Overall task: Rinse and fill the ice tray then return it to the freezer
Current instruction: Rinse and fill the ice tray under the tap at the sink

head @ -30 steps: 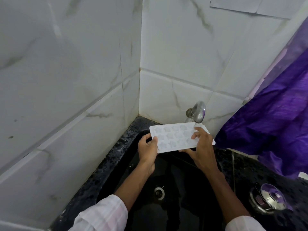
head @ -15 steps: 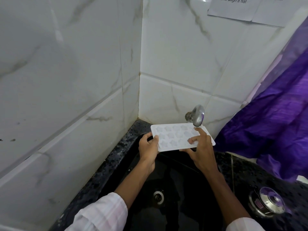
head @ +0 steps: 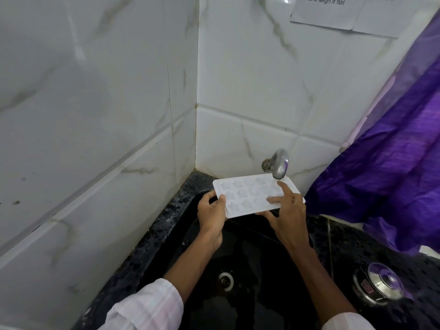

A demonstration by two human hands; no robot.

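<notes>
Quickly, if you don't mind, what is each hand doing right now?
Left hand: grips the left end of the ice tray, thumb on top.
Right hand: holds the tray's right end, fingers spread on top.

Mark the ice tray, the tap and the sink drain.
ice tray (head: 245, 194), head view, on the moulded cells mid-tray.
tap (head: 279, 164), head view, on the metal spout.
sink drain (head: 225, 280), head view, on its metal ring.

Tray (head: 247, 194): white, flat, rounded corners; star-shaped cells in three rows, face up, near level. In the air over the sink's (head: 250, 258) back edge, left hand (head: 212, 210) gripping one short end, right hand (head: 285, 217) the other. Far right corner just under the tap (head: 279, 164).
</notes>
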